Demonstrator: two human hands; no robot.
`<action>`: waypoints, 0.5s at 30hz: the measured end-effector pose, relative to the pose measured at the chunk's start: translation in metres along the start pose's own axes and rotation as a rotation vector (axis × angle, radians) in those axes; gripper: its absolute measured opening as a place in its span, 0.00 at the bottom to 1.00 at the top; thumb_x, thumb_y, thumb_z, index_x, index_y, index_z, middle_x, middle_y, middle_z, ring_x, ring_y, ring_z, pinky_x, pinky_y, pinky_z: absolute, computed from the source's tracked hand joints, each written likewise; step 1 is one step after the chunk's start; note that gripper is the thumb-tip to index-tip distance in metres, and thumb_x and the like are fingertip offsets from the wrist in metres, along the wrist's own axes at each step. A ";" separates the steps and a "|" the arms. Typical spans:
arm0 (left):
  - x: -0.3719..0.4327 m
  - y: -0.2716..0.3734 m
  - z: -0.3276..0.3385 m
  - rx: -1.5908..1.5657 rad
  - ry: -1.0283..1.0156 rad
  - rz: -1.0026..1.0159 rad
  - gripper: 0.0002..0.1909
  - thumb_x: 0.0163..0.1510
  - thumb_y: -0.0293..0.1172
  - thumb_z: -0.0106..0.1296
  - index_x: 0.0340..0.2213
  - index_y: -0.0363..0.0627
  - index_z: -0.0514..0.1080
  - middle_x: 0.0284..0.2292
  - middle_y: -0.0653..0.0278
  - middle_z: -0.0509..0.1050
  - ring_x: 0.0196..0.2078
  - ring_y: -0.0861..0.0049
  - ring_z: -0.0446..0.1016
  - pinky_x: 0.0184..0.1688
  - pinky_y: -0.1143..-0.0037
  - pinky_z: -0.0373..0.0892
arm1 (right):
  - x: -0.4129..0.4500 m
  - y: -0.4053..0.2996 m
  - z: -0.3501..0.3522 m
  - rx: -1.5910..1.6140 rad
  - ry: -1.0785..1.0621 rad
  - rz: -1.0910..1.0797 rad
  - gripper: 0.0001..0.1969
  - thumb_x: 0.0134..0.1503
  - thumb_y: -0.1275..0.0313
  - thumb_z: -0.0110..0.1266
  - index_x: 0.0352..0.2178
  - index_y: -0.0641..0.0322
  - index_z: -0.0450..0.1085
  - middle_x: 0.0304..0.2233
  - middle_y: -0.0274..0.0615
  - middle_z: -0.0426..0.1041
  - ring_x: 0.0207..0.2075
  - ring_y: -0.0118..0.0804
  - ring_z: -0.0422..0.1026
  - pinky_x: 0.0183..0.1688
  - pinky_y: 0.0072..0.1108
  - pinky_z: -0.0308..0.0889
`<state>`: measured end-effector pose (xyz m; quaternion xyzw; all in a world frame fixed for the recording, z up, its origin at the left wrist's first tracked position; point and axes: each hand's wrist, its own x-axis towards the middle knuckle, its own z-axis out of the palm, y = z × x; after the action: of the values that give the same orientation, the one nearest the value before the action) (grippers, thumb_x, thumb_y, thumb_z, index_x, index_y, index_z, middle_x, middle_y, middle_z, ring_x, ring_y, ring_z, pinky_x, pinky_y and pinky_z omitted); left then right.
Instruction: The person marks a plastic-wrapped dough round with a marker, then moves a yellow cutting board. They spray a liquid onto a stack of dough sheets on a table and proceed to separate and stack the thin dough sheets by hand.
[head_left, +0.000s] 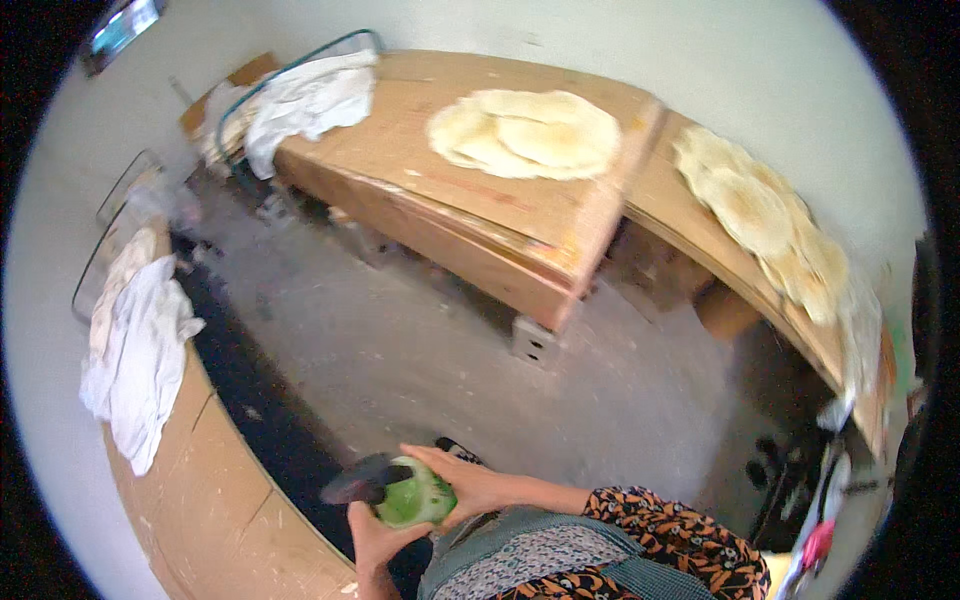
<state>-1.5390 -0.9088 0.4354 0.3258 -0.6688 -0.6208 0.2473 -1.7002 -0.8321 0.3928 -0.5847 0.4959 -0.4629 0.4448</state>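
Observation:
Low in front of my body, both hands are around a green round container (409, 499) whose open mouth faces up. My right hand (469, 484) holds its far right side, fingers stretched along the rim. My left hand (382, 534) grips the near left side. A dark, blurred object (356, 480), perhaps a lid or a utensil, sticks out leftward from the container's mouth above my left fingers. Blur hides its exact shape, and I cannot tell which hand, if either, bears it.
Flat round breads (555, 139) lie overlapping on a wooden table (450, 187), propped on a block (534, 341). More breads (757, 217) cover the right-hand table. White cloths (319, 97) hang at its far end; another white cloth (146, 360) lies on the left board (225, 480).

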 end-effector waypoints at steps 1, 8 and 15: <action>0.019 0.000 -0.005 0.088 0.019 0.020 0.38 0.22 0.32 0.66 0.40 0.38 0.63 0.37 0.60 0.67 0.40 0.73 0.67 0.42 0.74 0.64 | 0.019 0.004 -0.010 0.004 -0.024 0.006 0.58 0.25 0.66 0.64 0.55 0.57 0.34 0.52 0.50 0.49 0.54 0.48 0.49 0.54 0.30 0.48; 0.154 0.014 -0.054 0.433 0.078 0.106 0.42 0.23 0.40 0.66 0.42 0.38 0.61 0.40 0.57 0.65 0.42 0.70 0.67 0.43 0.74 0.64 | 0.158 0.036 -0.066 -0.080 -0.045 -0.024 0.55 0.29 0.66 0.66 0.55 0.60 0.36 0.55 0.45 0.46 0.55 0.40 0.49 0.55 0.27 0.46; 0.319 0.042 -0.099 0.518 0.046 0.166 0.45 0.24 0.42 0.66 0.45 0.39 0.57 0.42 0.56 0.63 0.46 0.67 0.63 0.47 0.72 0.61 | 0.298 0.054 -0.161 0.171 0.022 0.029 0.45 0.33 0.66 0.64 0.51 0.64 0.48 0.53 0.45 0.49 0.54 0.39 0.51 0.54 0.27 0.48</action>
<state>-1.6843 -1.2111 0.4641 0.3361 -0.8239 -0.3991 0.2210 -1.8436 -1.1439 0.3984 -0.5324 0.4675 -0.5035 0.4945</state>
